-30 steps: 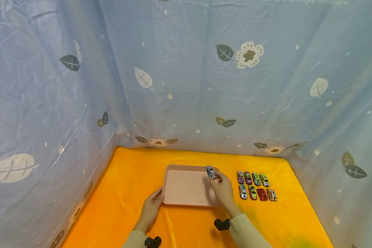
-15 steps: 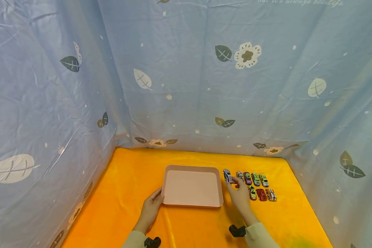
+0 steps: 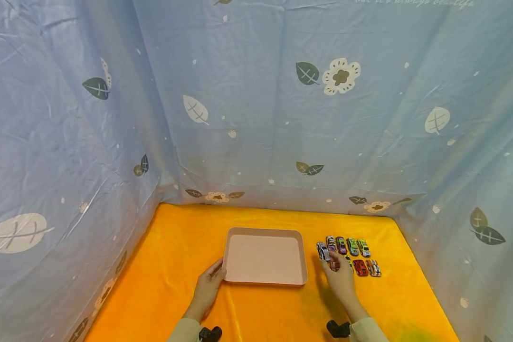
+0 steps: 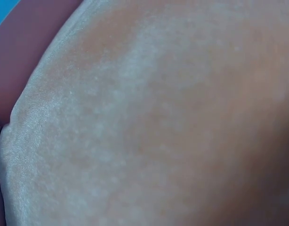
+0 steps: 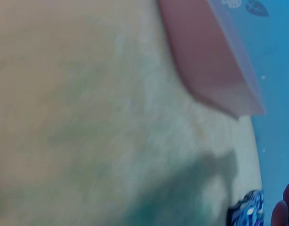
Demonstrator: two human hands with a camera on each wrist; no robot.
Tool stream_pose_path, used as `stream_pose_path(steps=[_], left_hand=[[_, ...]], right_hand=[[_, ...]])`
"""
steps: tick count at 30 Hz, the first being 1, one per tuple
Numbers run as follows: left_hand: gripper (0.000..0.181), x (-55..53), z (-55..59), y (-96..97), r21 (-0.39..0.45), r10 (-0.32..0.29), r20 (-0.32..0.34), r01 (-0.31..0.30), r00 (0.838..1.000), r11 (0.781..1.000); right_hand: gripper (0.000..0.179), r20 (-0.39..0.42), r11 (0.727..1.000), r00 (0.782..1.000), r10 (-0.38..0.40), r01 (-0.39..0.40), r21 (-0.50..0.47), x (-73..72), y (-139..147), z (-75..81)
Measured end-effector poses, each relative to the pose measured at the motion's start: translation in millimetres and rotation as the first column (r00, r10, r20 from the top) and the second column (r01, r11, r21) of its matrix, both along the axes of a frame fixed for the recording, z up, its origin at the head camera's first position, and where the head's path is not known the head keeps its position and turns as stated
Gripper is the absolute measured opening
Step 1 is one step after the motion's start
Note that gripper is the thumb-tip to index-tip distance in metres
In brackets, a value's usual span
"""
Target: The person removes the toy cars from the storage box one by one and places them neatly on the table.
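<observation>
A pale pink rectangular tray (image 3: pixel 265 259) lies on the yellow-orange cloth. My left hand (image 3: pixel 207 289) holds its lower left edge, thumb at the corner. Blurred skin of that hand fills most of the left wrist view, with part of the tray (image 4: pixel 29 52) behind. Right of the tray, my right hand (image 3: pixel 340 281) pinches a silver-and-dark toy car (image 3: pixel 323 251) between thumb and fingers, above the cloth. The hand partly covers toy cars in the front row. In the right wrist view, only fingertips (image 5: pixel 285 207) show at the right edge, near a patterned toy car (image 5: pixel 248 209).
Several toy cars stand in two rows at the right, among them a purple one (image 3: pixel 341 245), a yellow-green one (image 3: pixel 364 248), a red one (image 3: pixel 361 268) and a white-orange one (image 3: pixel 373 268). A blue patterned curtain (image 3: pixel 256 118) hangs around the cloth (image 3: pixel 188 232).
My right hand has carried the silver toy car from over the tray's right side rightward to beside the rows of cars. The left hand stays at the tray's edge.
</observation>
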State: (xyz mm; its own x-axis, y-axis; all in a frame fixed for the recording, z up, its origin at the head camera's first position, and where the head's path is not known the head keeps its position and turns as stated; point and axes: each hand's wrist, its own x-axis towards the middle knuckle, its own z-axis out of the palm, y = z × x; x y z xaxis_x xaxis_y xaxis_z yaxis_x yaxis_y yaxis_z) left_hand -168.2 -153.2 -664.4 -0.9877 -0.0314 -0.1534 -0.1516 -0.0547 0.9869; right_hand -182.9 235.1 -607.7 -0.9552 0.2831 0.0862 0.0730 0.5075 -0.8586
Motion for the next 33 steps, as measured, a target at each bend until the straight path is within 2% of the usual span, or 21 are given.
stream_pose_path(steps=[5,11,20,28,33], left_hand=[[0.052,-0.5,-0.8,1.2,0.005,0.0,-0.005,0.0,1.0,1.0],[0.052,-0.5,0.2,2.5,-0.009,0.003,-0.014,-0.003,1.0,1.0],[0.05,-1.4,-0.5,1.3,-0.013,0.011,-0.029,-0.012,1.0,1.0],[0.049,-0.3,1.9,2.5,-0.035,0.016,-0.026,-0.017,1.0,0.999],[0.049,1.0,4.1,2.6,-0.046,0.014,-0.016,-0.014,1.0,0.999]], right_hand=[[0.04,0.013,0.999,1.0,0.024,-0.025,0.03,10.1,16,-6.9],[0.044,0.085,0.992,0.996,0.017,-0.028,0.126,27.7,38,-11.6],[0.049,0.216,0.99,0.976,0.014,-0.043,0.132,49.2,62,-23.5],[0.047,0.228,0.988,0.973,0.032,-0.065,0.141,54.6,69,-34.2],[0.046,0.246,0.979,0.965,0.089,-0.13,0.156,53.6,69,-40.9]])
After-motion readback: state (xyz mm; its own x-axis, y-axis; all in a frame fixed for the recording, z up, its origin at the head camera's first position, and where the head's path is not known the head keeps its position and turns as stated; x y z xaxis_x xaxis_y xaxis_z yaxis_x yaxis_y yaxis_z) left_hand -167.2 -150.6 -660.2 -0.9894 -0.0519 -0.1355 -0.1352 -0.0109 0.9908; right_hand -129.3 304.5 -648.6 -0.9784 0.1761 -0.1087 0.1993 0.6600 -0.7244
